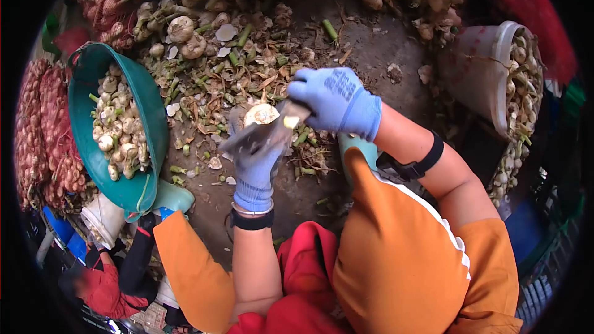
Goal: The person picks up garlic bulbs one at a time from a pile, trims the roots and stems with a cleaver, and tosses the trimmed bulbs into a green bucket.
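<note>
A garlic bulb with a pale cut face shows at the fingers of my left hand, which wears a blue glove and is closed, partly hidden behind a blade. The grey metal blade is blurred and lies across in front of that hand, close to the bulb. Its handle end is in my right hand, gloved too, with the fingers wrapped round it. A small pale cut piece shows against the tool near my right fingers.
At the left a tilted green basin holds many garlic bulbs. Stalks and peelings litter the ground. A white bucket of garlic lies at the right. Red mesh sacks stand far left. A person in red is at lower left.
</note>
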A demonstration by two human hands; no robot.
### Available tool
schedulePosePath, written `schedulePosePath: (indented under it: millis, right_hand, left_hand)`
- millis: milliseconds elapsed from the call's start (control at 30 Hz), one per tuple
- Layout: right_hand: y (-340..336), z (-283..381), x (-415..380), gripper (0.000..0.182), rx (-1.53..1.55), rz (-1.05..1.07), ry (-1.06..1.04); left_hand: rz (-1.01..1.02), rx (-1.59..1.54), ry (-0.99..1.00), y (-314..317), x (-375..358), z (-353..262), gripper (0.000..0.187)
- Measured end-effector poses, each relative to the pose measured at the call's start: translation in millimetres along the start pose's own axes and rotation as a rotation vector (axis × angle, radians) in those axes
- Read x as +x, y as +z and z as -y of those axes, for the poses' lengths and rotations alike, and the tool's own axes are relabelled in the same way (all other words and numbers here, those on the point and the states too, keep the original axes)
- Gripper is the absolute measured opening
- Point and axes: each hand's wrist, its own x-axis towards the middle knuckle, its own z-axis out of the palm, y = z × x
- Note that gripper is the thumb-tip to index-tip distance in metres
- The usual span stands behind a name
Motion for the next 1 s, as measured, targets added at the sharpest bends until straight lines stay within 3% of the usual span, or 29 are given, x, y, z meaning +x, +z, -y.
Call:
schedulePosePath:
  millis: [33, 67, 100, 133, 200, 233, 267, 333, 367, 400, 467, 500, 533, 600, 633, 700, 767, 800, 867, 933, 967, 1000]
  right_hand:
    - [13.4, -15.0, 1.4, 0.022, 0.008, -0.092, 0.006]
    - [25.8, -36.7, 7.2, 0.021, -0.034, -0.06, 0.186]
    - [25.2, -59.6, 6.2, 0.022, 0.036, -0.056, 0.327]
    - [19.6, -69.6, 6.2, 0.024, 0.106, -0.049, 0.458]
    - [24.0, -61.9, 4.6, 0.032, 0.531, 0.032, 0.546]
    - [37.0, -55.6, 6.4, 0.038, 0.761, 0.106, 0.549]
    - [39.3, -31.3, 3.4, 0.042, 1.184, 0.134, 0.491]
    - [3.4, -0.4, 1.7, 0.03, 1.045, 0.188, 0.437]
    - [11.0, -0.1, -0.2, 0.029, 0.749, 0.013, 0.174]
    - [14.7, -1.9, -0.9, 0.029, 0.432, -0.157, -0.086]
    - [9.9, -26.9, 4.6, 0.023, 0.201, 0.134, 0.207]
    - [8.0, -49.2, 7.1, 0.023, 0.088, 0.207, 0.32]
    - [3.1, -70.8, 7.1, 0.024, -0.02, 0.277, 0.437]
    - [-20.1, -98.7, -7.0, 0.024, -0.117, -0.159, 0.471]
    - [-30.1, -115.3, -11.4, 0.023, -0.17, -0.28, 0.47]
    - [-40.1, -149.9, 1.5, 0.023, -0.239, -0.432, 0.458]
    - [-24.1, -178.7, 8.7, 0.024, -0.506, -0.268, 0.586]
    - [-22.4, -174.5, 12.0, 0.025, -0.543, -0.205, 0.562]
    - [-26.2, -133.5, 15.8, 0.026, -0.197, -0.185, 0.502]
    - [-4.0, -99.2, 13.8, 0.029, 0.049, -0.208, 0.242]
    - [2.6, -73.9, 10.2, 0.032, 0.411, -0.132, 0.273]
    - [0.0, -48.7, 5.6, 0.035, 0.772, -0.055, 0.296]
  left_hand:
    - [-0.016, 0.535, 0.186, 9.9, -7.6, 3.8, 0.078]
    - [-0.032, 1.07, 0.373, 13.6, -13.7, 8.5, 0.081]
    - [0.065, 1.342, 0.636, -10.4, -11.8, 19.7, 0.091]
    - [0.06, 1.341, 0.637, -4.2, -12.4, 21.6, 0.091]
    - [-0.061, 1.04, 0.395, 12.1, -10.3, 20.3, 0.095]
    - [0.026, 1.087, 0.599, -6.4, 2.4, 26.5, 0.098]
    - [0.03, 1.161, 0.478, -35.0, 17.5, 23.5, 0.099]
    - [-0.058, 0.707, 0.277, -11.7, 13.4, 19.7, 0.09]
    - [0.08, 0.502, 0.353, -33.8, 11.9, 21.7, 0.07]
    - [-0.018, 0.627, 0.195, -29.4, 8.0, 10.7, 0.054]
    - [-0.097, 0.813, 0.536, -17.8, 14.2, 4.9, 0.046]
    - [-0.031, 0.699, 0.578, 10.0, 4.1, -13.1, 0.046]
    - [-0.104, 0.478, 0.644, 26.8, -5.6, -37.7, 0.044]
    - [0.505, -0.104, 0.362, 1.7, -25.5, -109.2, 0.055]
    - [0.627, -0.266, 0.256, -4.2, -34.9, -123.8, 0.061]
    - [0.599, -0.227, 0.262, 2.5, -30.3, -112.4, 0.061]
    - [0.534, -0.069, 0.223, -4.2, -12.1, -98.9, 0.063]
    - [0.304, -0.13, 0.282, -3.2, 1.2, -79.9, 0.063]
    - [0.262, 0.239, 0.356, -4.0, 21.7, -38.5, 0.062]
    - [0.13, 0.698, 0.497, 1.8, 32.2, 10.3, 0.073]
    - [0.063, 0.886, 0.469, 4.5, 37.3, 29.0, 0.077]
    - [0.139, 0.891, 0.51, -6.3, 43.5, 41.5, 0.077]
